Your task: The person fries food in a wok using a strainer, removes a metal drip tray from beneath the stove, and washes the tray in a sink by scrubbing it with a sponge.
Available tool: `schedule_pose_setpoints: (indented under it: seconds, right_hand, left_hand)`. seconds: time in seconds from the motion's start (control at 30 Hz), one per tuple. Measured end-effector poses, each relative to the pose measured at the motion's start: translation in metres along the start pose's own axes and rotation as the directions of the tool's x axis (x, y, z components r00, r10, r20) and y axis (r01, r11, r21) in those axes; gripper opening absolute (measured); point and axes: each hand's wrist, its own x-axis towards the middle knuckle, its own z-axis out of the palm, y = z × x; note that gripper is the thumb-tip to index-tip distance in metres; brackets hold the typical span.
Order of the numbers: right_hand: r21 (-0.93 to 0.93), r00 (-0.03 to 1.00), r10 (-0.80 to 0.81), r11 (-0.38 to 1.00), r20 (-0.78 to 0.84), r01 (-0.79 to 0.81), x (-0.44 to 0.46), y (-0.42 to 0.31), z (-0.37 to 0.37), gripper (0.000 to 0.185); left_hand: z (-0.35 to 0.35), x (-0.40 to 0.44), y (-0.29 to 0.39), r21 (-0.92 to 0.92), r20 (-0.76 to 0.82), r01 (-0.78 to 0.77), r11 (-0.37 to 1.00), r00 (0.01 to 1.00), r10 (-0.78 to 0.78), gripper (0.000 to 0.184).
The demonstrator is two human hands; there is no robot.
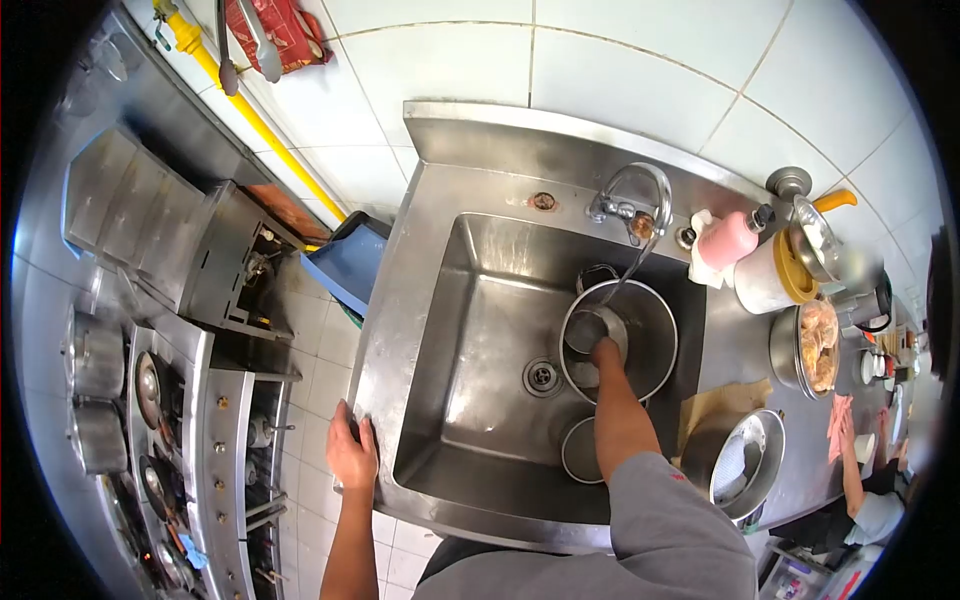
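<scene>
**One Basin, Three Vessels Within**

The sink basin [490,340] numbers one, as do its drain [542,377] and the faucet [662,190]. Three round metal vessels sit inside the basin: one large pot [658,350], one small container [584,332] within it, and one smaller vessel [580,452] beside it. The counter on the right has one pink bottle [728,242], one white bucket [756,280], one pot of food [785,345], one wide pot [706,468] and one piece of brown cardboard [700,412]. Two tall metal pots [98,355] stand at far left. One blue bin [350,264], one yellow pipe [265,130] and one red packet [288,38] complete the count.
</scene>
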Motion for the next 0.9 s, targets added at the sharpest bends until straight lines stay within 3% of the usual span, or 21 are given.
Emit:
schedule_pose_setpoints:
  seconds: [0.07,0.13,0.37,0.43,0.5,0.53,0.6,0.73,0.8,0.87,0.9]
  right_hand:
    - [-0.081,0.996,-0.084,0.993,-0.010,0.083,-0.002,-0.007,-0.003,0.021]
    - [0.019,0.993,-0.047,0.999,-0.107,0.049,-0.051,-0.039,-0.046,0.026]
    - [0.286,0.959,-0.008,0.954,-0.283,0.092,-0.074,-0.032,-0.059,0.046]
    - [0.341,0.852,-0.111,0.884,-0.512,0.321,-0.096,-0.027,-0.065,0.044]
    - [0.367,0.739,-0.092,0.823,-0.667,0.434,-0.128,-0.026,-0.080,0.037]
    - [0.365,0.727,-0.065,0.833,-0.683,0.417,-0.147,-0.026,-0.095,0.037]
    - [0.545,0.820,-0.037,0.730,-0.571,0.412,-0.189,-0.027,-0.128,0.036]
    - [0.464,0.731,-0.008,0.767,-0.683,0.442,-0.286,-0.012,-0.186,0.034]
    - [0.480,0.676,-0.095,0.633,-0.731,0.607,-0.338,0.001,-0.211,0.031]
    - [0.397,0.644,-0.093,0.719,-0.759,0.571,-0.384,0.016,-0.232,0.031]
    - [0.446,0.685,-0.055,0.720,-0.726,0.531,-0.409,0.027,-0.240,0.031]
  left_hand:
    - [-0.001,0.000,0.001,0.011,0.067,0.063,0.998,0.996,-0.063,0.047]
    - [-0.001,-0.001,-0.001,0.032,0.043,0.035,0.999,0.998,-0.036,0.047]
    - [-0.001,-0.004,-0.003,-0.010,-0.017,-0.015,1.000,1.000,0.015,0.047]
    - [-0.002,-0.006,-0.003,-0.043,0.015,0.000,0.999,1.000,0.000,0.047]
    - [-0.004,-0.007,-0.003,-0.055,0.033,0.004,0.998,0.999,-0.002,0.047]
    - [-0.003,-0.007,-0.005,-0.080,0.041,-0.023,0.997,0.999,0.026,0.047]
    - [-0.002,-0.010,-0.009,-0.046,0.036,-0.019,0.999,0.999,0.020,0.048]
    - [-0.001,-0.015,-0.014,-0.063,-0.039,-0.109,0.992,0.994,0.107,0.049]
    - [-0.004,-0.018,-0.013,-0.122,0.012,-0.099,0.988,0.995,0.102,0.052]
    - [-0.004,-0.017,-0.017,-0.121,-0.014,-0.115,0.986,0.993,0.114,0.053]
    - [-0.005,-0.018,-0.017,-0.140,0.007,-0.102,0.985,0.995,0.104,0.053]
